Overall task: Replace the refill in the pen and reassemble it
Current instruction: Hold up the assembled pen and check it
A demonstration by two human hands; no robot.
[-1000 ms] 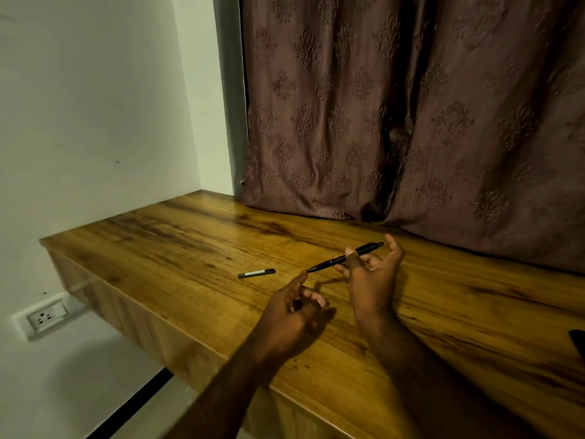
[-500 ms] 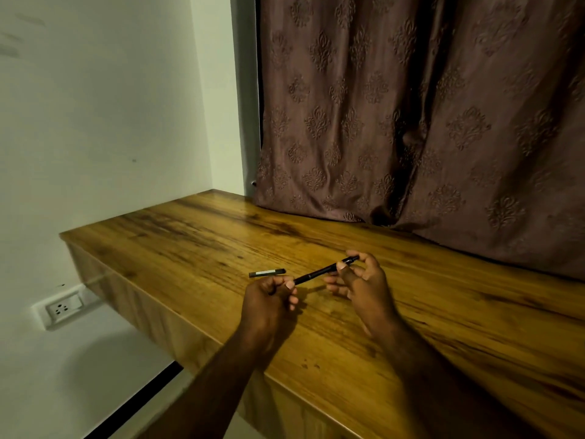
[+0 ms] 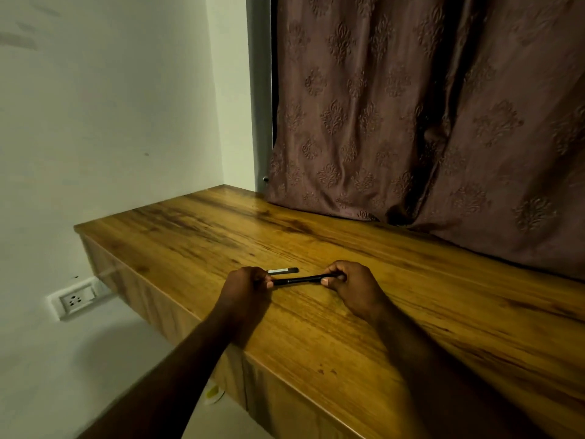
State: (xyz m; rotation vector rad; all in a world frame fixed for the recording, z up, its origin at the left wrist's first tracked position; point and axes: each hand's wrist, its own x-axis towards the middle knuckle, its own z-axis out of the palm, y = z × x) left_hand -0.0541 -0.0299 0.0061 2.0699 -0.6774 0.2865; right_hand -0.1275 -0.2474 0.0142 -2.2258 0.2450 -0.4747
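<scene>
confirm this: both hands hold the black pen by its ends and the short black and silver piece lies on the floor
Not the floor: the head view shows the short black and silver piece lying on the wooden table, beyond the left hand. It and the right hand do hold the black pen by its ends.

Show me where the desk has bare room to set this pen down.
Bare wood runs from the left hand out to the left edge of the desk, across the strip between both hands and the curtain, and right of the right hand. It is crowded only between the hands, where the held pen and a short pen part sit close together.
</scene>
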